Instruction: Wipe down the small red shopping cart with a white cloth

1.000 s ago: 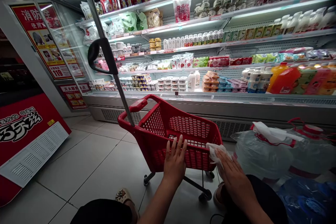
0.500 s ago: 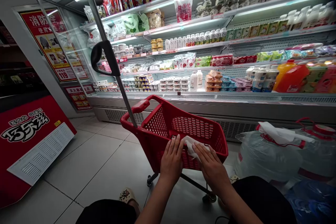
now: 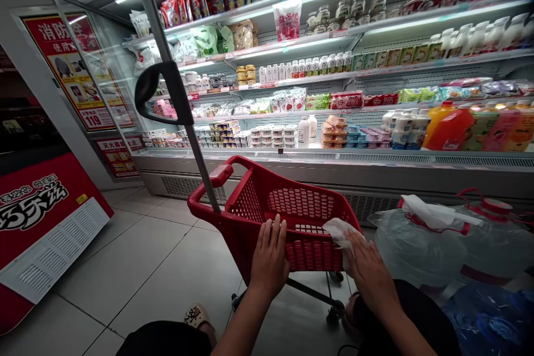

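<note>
RED CART, PLASTIC, 1 PC, W/ BOTH HANDS ON NEAR SIDE

Cart [image 3: 233, 239]: slotted basket on castors [image 3: 334, 314], upright on tiled flr [image 3: 150, 256], ctr of view, in front of a refrig. display case [image 3: 267, 182]. Grey pole [image 3: 203, 169] w/ blk loop handle [image 3: 177, 94] rises at its L end.

L hand [image 3: 268, 270]: laid on near rim & outer wall, approx. mid-length; fingers straight, slightly apart; grip spread, nothing in it.

R hand [image 3: 371, 275]: at R end of same rim; fingers extended, close tog.; grip pressed on a wht cloth [image 3: 336, 229], which lies over the rim & pokes out past the fingertips.

Adj. stock: lg clear bottles [image 3: 421, 250] in plastic wrap, red carry handles, R of R hand; blue bottle [image 3: 492, 317] below, nr R edge. Case shelves: assorted pkgs, incl. orange juice jugs [image 3: 454, 129], lower R. Red cabinet [image 3: 89, 186] w/ wht vent, far L.
</note>
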Demonstrator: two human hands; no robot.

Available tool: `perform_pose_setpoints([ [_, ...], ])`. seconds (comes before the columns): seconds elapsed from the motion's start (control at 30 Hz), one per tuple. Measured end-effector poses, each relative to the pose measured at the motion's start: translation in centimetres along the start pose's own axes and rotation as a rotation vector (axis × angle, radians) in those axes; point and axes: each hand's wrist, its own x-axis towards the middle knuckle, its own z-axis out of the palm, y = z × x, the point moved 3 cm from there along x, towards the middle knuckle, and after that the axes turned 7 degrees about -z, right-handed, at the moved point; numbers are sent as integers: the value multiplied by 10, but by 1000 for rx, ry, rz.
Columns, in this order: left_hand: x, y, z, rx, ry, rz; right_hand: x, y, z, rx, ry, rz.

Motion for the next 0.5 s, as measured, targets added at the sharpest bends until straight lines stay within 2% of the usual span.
perform_pose_setpoints([
  [0.2,5,7,6,-10,-28,26,40,-83,10,65,-20,-166],
  [0.27,7,6,5,4,-26,43,48,-98,7,79,-39,-205],
  [0.37,8,-3,-3,38,-1,83,48,-88,2,72,-39,-256],
  [0.5,8,-23,-18,93,53,-1,36,-48,-1,32,-14,-219],
])
